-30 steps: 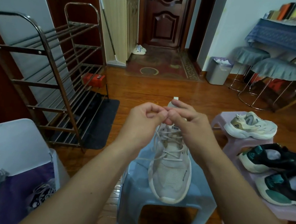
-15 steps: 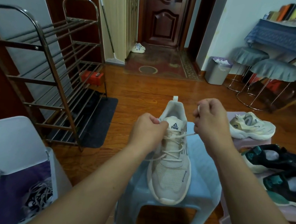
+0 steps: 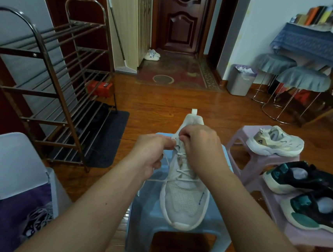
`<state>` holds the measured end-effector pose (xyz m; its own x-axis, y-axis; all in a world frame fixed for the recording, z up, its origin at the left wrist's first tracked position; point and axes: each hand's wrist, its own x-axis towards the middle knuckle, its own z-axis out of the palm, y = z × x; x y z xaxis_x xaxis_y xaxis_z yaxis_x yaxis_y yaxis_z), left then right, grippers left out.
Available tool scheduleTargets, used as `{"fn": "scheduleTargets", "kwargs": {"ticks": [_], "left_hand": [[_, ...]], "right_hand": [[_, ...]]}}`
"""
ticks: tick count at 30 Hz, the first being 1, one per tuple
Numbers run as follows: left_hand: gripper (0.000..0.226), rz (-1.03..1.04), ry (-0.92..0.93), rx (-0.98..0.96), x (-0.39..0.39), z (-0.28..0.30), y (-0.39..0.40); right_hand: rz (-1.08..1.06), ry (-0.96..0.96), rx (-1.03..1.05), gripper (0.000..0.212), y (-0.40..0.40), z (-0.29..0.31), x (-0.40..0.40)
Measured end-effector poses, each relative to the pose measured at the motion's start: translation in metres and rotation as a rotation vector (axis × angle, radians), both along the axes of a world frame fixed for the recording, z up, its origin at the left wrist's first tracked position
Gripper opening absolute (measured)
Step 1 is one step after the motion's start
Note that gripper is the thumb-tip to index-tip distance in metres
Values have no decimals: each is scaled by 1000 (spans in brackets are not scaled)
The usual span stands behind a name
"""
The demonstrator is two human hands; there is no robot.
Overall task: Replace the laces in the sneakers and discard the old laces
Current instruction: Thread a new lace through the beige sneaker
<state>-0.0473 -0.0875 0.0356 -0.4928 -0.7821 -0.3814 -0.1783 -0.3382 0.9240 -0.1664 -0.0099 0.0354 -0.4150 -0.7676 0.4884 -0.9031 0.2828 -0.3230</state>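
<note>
Single head view, looking forward-down, close over blue stool (image 3: 172, 246).

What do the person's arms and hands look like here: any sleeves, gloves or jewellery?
Both forearms are bare up to the frame edge, with no sleeve showing. The left hand and right hand wear no gloves, and no rings, watch or bracelet can be seen.

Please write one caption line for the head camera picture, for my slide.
Both hands, left hand and right hand, tie the lace on a white sneaker on a blue stool.
</note>
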Motion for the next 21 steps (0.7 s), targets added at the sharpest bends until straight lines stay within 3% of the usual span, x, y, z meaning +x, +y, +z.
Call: {"fn": "scheduleTargets", "kwargs": {"ticks": [9, 14, 21], "left_hand": [[5, -17, -47, -153, -3, 0, 2], [15, -8, -8, -187, -3, -8, 1], [10, -14, 156, 18, -3, -16, 1]], "right_hand": [[-98, 107, 9, 11, -7, -2, 15], [-199, -119, -30, 14, -9, 1, 16], [-234, -101, 28, 16, -10, 0, 17]]}}
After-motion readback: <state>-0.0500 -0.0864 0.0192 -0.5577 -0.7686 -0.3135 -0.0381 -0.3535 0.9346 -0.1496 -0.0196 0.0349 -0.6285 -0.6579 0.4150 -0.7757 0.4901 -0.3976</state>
